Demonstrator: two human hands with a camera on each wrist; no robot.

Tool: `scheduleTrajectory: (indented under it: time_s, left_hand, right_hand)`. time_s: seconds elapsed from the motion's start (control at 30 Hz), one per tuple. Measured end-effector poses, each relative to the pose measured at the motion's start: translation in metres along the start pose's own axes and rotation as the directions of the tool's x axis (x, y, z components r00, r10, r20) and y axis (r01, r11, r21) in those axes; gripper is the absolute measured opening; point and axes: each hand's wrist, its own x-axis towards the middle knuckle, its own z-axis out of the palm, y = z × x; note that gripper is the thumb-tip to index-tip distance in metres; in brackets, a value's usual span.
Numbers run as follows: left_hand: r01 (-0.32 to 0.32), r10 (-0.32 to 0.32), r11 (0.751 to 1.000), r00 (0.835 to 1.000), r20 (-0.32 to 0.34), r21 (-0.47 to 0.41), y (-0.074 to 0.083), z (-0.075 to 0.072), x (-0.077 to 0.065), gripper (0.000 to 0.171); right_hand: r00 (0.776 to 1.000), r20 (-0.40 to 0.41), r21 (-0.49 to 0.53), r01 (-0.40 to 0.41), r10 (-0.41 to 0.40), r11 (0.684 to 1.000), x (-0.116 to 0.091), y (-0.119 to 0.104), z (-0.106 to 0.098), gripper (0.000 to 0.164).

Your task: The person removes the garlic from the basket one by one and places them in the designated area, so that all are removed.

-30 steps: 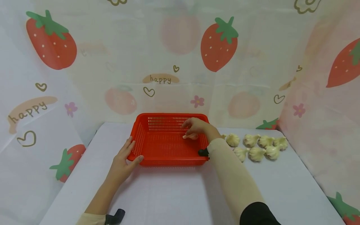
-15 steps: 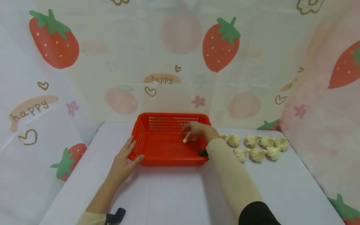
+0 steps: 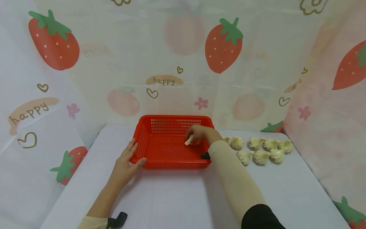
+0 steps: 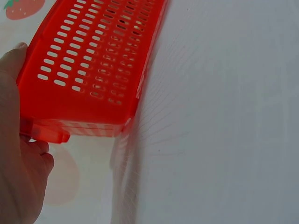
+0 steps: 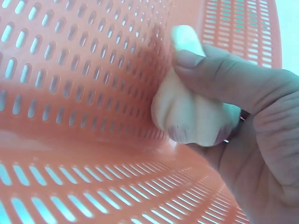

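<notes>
My right hand (image 3: pixel 198 134) reaches down inside the red plastic basket (image 3: pixel 168 165) near its right end. It grips a garlic bulb (image 5: pixel 187 109), thumb across the neck and fingers behind it. The bulb is pale with purplish patches at the base, and its stem end points up in the right wrist view. In the head view only the stem shows; the hand hides the rest. My left hand (image 3: pixel 124 167) holds the basket's near left corner, thumb at the front rim and fingers along the left side. In the left wrist view its fingers (image 4: pixel 43 156) curl under the rim.
Several garlic bulbs (image 3: pixel 261 157) lie in two loose rows on the white table (image 3: pixel 177 197) to the right of the basket. A strawberry-print curtain (image 3: pixel 177 47) rises close behind the basket and along both sides.
Inside the basket, my right hand has turned the garlic bulb so its stem now points down and left, fingers drawn closer around it. My left hand and the basket stay in place.
</notes>
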Motion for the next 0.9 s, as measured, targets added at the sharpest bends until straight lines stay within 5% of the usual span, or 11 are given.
scheduleTrajectory:
  time_s: [0.3, 0.63, 0.9]
  left_hand:
    - [-0.019, 0.019, 1.000, 1.000, -0.008, 0.007, -0.001, 0.000, 0.000, 0.083]
    - [-0.015, 0.015, 1.000, 1.000, 0.001, 0.000, -0.003, 0.000, 0.001, 0.084]
    - [-0.011, 0.011, 1.000, 1.000, 0.001, -0.005, -0.003, 0.000, 0.001, 0.083]
  right_hand:
    - [0.999, -0.023, 0.058, 0.034, -0.033, 0.998, 0.002, 0.001, 0.000, 0.019]
    - [0.981, -0.173, 0.101, 0.111, -0.093, 0.989, 0.006, 0.004, -0.002, 0.008]
    - [0.963, -0.208, 0.102, 0.193, -0.169, 0.976, -0.003, 0.000, -0.010, 0.013]
